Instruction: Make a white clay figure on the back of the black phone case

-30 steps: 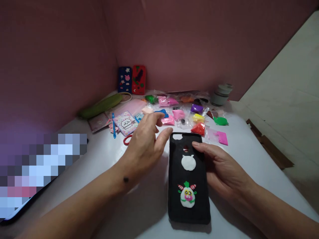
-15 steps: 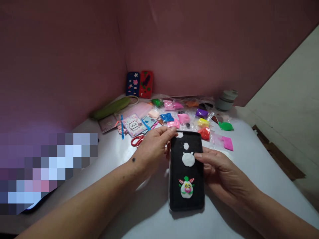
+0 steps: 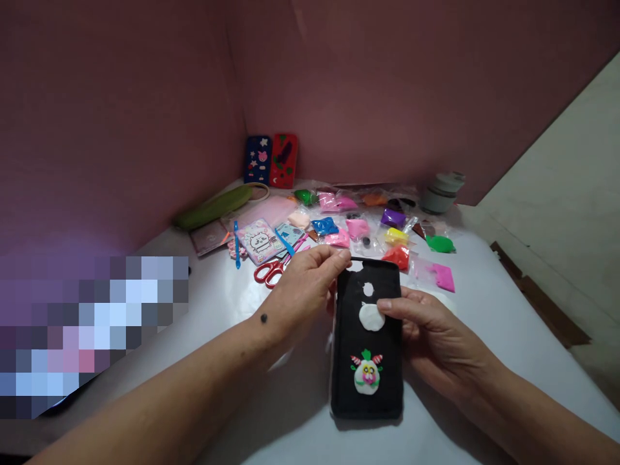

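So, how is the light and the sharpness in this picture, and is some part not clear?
Head view: dim, pinkish room light; the white table is brightest around the black phone case, which the left hand and right hand hold; a pixelated block hides the left side; edges bend slightly; far clay bags look soft.

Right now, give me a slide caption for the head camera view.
Both hands hold a black phone case with clay figures, bags of coloured clay behind.
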Tool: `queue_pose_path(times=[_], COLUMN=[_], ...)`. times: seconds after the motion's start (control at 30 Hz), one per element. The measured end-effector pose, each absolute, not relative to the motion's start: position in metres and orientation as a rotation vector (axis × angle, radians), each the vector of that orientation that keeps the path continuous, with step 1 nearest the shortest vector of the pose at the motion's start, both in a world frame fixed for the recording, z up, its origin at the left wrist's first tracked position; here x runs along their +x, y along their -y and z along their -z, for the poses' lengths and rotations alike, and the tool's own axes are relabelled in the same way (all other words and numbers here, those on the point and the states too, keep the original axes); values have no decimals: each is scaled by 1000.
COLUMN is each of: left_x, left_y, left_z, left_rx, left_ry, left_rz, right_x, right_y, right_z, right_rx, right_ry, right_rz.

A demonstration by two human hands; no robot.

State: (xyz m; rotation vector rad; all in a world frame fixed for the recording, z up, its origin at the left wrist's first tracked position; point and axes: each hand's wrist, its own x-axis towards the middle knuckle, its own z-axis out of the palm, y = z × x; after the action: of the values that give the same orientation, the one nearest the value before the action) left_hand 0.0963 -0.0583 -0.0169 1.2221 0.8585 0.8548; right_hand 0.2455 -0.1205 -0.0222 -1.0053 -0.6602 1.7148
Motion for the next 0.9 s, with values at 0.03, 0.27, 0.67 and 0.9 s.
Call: queue_pose_path(times=[0.03,0.27,0.67,0.9], left_x=[96,96,95,97], left_y=[58,58,58,58], left_z=[17,14,18,14], left_rx=[1217,1220,1274,1236], left_ry=[-857,-865,-847,-872], left_rz=[-854,-861,-854,-857], right_x=[246,249,246,248], right_y=[120,118,120,120], right_z=[22,28,24,25], right_rx=[-1008,-1117,-1094,-1095], right_ry=[638,464,664,679], right_rz=[-1708,-1573,-1665,-1642])
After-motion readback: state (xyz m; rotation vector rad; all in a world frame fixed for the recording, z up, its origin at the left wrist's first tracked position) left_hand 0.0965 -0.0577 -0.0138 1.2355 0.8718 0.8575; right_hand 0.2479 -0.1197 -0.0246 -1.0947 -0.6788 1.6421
